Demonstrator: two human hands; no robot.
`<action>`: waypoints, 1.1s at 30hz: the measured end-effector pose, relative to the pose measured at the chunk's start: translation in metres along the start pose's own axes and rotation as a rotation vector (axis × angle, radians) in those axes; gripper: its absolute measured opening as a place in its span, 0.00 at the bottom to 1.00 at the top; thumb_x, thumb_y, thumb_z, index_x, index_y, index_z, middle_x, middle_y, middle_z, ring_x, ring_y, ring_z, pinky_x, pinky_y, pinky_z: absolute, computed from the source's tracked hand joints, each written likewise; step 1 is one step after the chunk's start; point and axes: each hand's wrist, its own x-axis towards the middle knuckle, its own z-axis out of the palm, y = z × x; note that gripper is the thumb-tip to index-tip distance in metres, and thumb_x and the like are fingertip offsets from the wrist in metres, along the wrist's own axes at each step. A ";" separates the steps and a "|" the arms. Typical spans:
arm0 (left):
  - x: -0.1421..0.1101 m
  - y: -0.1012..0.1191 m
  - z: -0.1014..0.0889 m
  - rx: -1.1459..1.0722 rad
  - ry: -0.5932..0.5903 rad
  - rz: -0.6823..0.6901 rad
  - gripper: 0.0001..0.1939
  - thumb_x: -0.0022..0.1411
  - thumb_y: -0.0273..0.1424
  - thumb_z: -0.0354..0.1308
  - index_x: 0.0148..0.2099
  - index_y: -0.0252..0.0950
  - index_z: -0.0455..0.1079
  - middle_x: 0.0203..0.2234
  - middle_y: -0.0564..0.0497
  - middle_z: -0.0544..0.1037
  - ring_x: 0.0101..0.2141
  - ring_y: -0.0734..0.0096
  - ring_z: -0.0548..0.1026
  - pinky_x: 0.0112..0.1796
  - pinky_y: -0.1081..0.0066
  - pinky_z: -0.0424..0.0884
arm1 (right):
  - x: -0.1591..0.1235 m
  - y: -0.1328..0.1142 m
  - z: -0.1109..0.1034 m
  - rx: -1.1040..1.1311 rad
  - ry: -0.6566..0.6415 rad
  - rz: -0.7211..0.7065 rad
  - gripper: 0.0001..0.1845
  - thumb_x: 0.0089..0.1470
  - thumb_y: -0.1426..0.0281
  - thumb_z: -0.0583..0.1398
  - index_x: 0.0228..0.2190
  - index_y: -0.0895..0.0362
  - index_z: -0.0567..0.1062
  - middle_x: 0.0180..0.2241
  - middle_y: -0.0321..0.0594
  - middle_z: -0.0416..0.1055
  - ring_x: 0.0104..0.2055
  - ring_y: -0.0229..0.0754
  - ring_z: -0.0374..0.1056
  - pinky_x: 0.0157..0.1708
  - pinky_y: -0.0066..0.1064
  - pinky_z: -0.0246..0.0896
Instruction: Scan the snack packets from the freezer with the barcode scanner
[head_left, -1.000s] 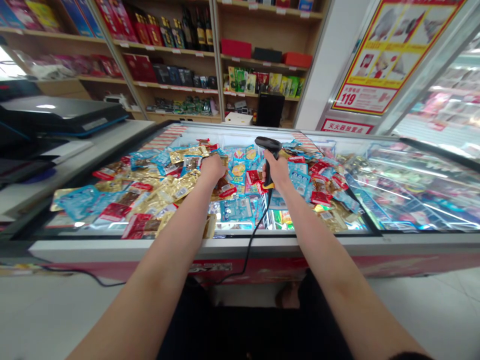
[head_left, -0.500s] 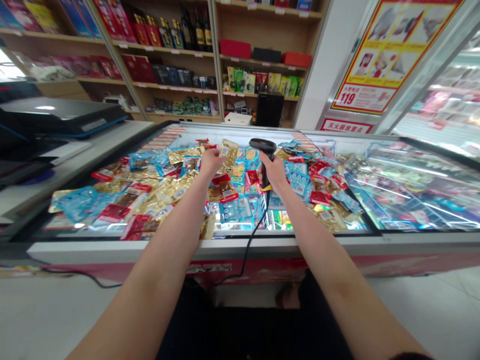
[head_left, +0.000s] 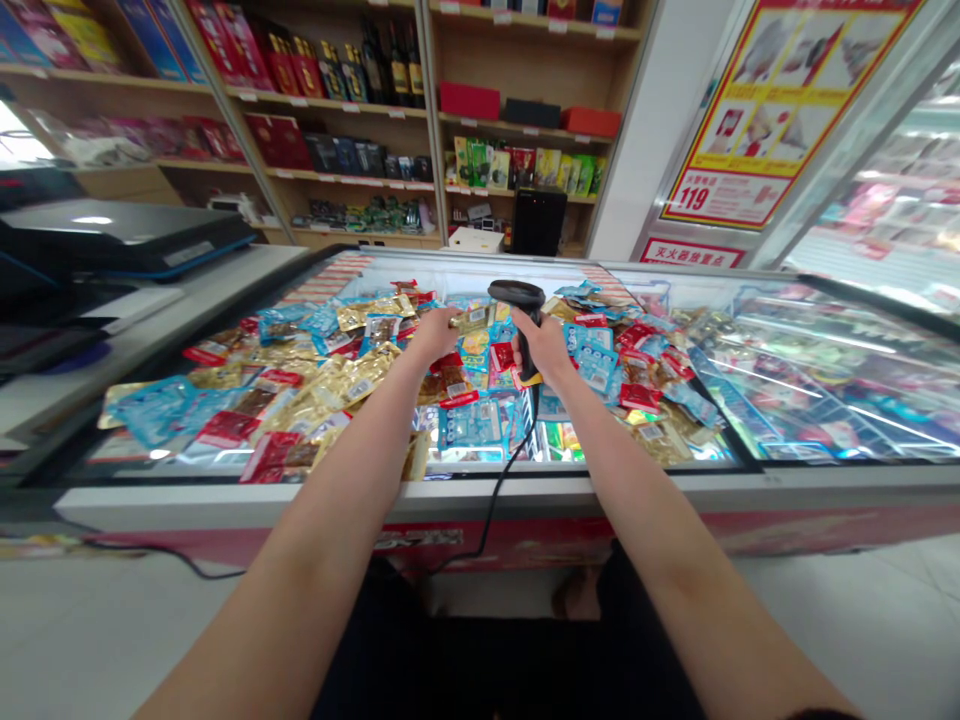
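Observation:
My left hand (head_left: 438, 334) is closed on the edge of a gold snack packet (head_left: 472, 318), which is held nearly flat with a pale label facing up. Just to its right, my right hand (head_left: 546, 345) grips the handle of a black barcode scanner (head_left: 517, 294), whose head points left, close to the packet. A black cord (head_left: 501, 490) hangs from the scanner's handle over the front edge. Gold, red and blue snack packets (head_left: 330, 385) lie heaped on the glass lid to the left. Another heap of packets (head_left: 645, 355) lies to the right of my right hand.
The glass-topped chest freezer (head_left: 480, 487) stretches across in front of me, with goods under its glass at right. A counter with a dark flat device (head_left: 127, 225) stands at left. Shelves (head_left: 352, 100) with bottles and boxes rise behind, beside a wall poster (head_left: 780, 110).
My left hand has lifted a gold packet from the pile, moved right and tilted it flatter. The scanner in my right hand has shifted slightly left towards it.

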 end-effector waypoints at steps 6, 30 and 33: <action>0.003 0.000 -0.005 -0.088 0.191 -0.117 0.05 0.49 0.29 0.64 0.32 0.37 0.76 0.26 0.49 0.78 0.35 0.58 0.77 0.44 0.64 0.72 | 0.001 0.002 0.001 -0.027 -0.028 0.012 0.21 0.61 0.56 0.68 0.27 0.52 0.66 0.14 0.28 0.67 0.11 0.33 0.61 0.11 0.23 0.57; 0.008 -0.010 -0.003 -0.227 0.270 -0.135 0.07 0.50 0.32 0.62 0.33 0.36 0.76 0.28 0.50 0.79 0.36 0.61 0.76 0.42 0.67 0.71 | -0.001 0.002 -0.002 -0.107 -0.126 0.098 0.20 0.66 0.60 0.62 0.24 0.53 0.66 0.13 0.30 0.65 0.10 0.35 0.61 0.10 0.25 0.58; 0.008 -0.009 -0.003 -0.218 0.267 -0.141 0.08 0.50 0.32 0.63 0.34 0.36 0.77 0.28 0.50 0.79 0.36 0.62 0.76 0.42 0.67 0.71 | 0.001 0.005 -0.003 -0.088 -0.141 0.086 0.18 0.66 0.60 0.62 0.26 0.53 0.67 0.14 0.30 0.66 0.10 0.35 0.61 0.10 0.26 0.58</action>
